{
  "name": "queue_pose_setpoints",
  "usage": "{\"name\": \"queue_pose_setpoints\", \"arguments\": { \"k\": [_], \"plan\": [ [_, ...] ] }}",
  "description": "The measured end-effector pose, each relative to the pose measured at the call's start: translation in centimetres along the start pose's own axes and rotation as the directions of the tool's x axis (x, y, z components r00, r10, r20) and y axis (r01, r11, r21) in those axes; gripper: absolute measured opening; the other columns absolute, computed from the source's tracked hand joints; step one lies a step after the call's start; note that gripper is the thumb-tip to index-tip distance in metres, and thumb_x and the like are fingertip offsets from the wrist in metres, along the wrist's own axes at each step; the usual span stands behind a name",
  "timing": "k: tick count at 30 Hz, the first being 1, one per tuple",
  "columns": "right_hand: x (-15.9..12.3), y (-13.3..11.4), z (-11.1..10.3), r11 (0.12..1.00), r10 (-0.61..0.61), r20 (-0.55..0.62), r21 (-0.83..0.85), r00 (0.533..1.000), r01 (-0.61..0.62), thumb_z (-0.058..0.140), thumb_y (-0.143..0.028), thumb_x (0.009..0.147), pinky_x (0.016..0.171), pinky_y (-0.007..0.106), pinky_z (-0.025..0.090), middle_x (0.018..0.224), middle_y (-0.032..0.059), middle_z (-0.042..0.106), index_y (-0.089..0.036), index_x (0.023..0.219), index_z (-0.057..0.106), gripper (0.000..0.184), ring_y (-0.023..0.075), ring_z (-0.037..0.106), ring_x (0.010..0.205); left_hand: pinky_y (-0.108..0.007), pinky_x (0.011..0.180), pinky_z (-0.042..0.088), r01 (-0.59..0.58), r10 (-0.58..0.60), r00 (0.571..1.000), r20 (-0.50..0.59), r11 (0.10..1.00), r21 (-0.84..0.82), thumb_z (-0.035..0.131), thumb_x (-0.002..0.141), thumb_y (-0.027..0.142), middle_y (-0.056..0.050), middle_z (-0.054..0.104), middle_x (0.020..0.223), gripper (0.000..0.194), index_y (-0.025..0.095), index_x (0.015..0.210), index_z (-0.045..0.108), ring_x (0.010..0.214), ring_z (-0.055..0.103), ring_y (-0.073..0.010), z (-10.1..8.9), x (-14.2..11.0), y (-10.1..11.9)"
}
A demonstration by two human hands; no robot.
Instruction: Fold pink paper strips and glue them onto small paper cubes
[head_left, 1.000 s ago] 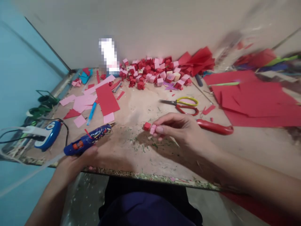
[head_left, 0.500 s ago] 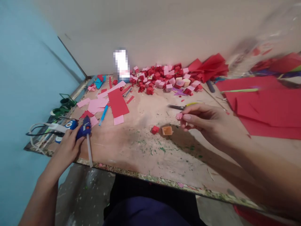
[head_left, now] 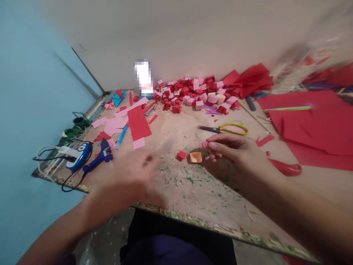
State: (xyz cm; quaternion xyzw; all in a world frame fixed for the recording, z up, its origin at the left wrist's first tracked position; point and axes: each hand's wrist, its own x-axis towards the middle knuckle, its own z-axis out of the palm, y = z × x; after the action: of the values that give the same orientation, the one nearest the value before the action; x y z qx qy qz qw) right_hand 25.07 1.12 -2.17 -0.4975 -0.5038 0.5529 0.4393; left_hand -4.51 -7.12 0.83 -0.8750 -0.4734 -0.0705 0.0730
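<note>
Between the thumb and fingers of my right hand point(head_left: 227, 147) is a small folded pink paper piece point(head_left: 203, 144), held just above the table. Below it on the wood sit an orange-tan open box point(head_left: 195, 157) and a small red cube point(head_left: 181, 155), side by side. My left hand point(head_left: 138, 167) is smeared by motion over the table left of the red cube; its fingers cannot be made out. The blue glue gun point(head_left: 97, 156) lies on the table at the left, apart from that hand.
Scissors point(head_left: 223, 128) and a red-handled tool point(head_left: 286, 167) lie near my right hand. A heap of red and pink paper cubes point(head_left: 190, 94) lines the wall. Red sheets point(head_left: 317, 125) spread at right. A blue plug adaptor point(head_left: 79, 156) with cables stands at left, near a blue pen point(head_left: 121, 137).
My left hand has set down the glue gun at the left and moved right, away from it. My right hand has lifted the pink piece off the box area, then shifted slightly lower.
</note>
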Motion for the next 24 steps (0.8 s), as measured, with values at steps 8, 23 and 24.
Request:
{"name": "queue_pose_setpoints", "arguments": {
  "k": [8,23,24],
  "plan": [
    [0.6,0.6,-1.3,0.997,-0.052,-0.004,0.053,0.999,0.053,0.092,-0.029,0.071,0.058,0.028,0.050,0.070,0.0005,0.068,-0.019,0.089,0.080,0.024,0.0130,0.060,0.061,-0.042,0.102,0.050,-0.396,0.398,0.915,0.068,0.918,-0.038,0.047,0.105,0.015,-0.017,0.063,0.143,0.041,0.007,0.144,0.054,0.127,0.061,-0.0289,2.9,8.0,4.7],
    [-1.0,-0.5,-1.4,0.972,-0.233,-0.149,-0.051,0.961,0.228,0.083,-0.023,0.083,0.058,0.028,0.051,0.074,-0.0006,0.072,-0.024,0.089,0.082,0.007,0.0134,0.063,0.063,-0.040,0.097,0.046,-0.260,0.228,0.966,-0.126,0.864,-0.431,0.065,0.099,0.025,-0.006,0.077,0.120,0.041,0.017,0.138,0.056,0.107,0.069,-0.0227,7.5,7.8,3.1],
    [-1.2,-0.7,-1.4,0.966,-0.256,-0.150,-0.073,0.955,0.247,0.082,-0.022,0.083,0.059,0.028,0.052,0.075,-0.0007,0.073,-0.024,0.089,0.082,0.006,0.0135,0.063,0.063,-0.041,0.099,0.045,-0.257,0.234,0.966,-0.107,0.859,-0.442,0.064,0.099,0.025,-0.006,0.076,0.122,0.041,0.018,0.138,0.055,0.108,0.069,-0.0229,7.3,7.7,3.1]
  ]
}}
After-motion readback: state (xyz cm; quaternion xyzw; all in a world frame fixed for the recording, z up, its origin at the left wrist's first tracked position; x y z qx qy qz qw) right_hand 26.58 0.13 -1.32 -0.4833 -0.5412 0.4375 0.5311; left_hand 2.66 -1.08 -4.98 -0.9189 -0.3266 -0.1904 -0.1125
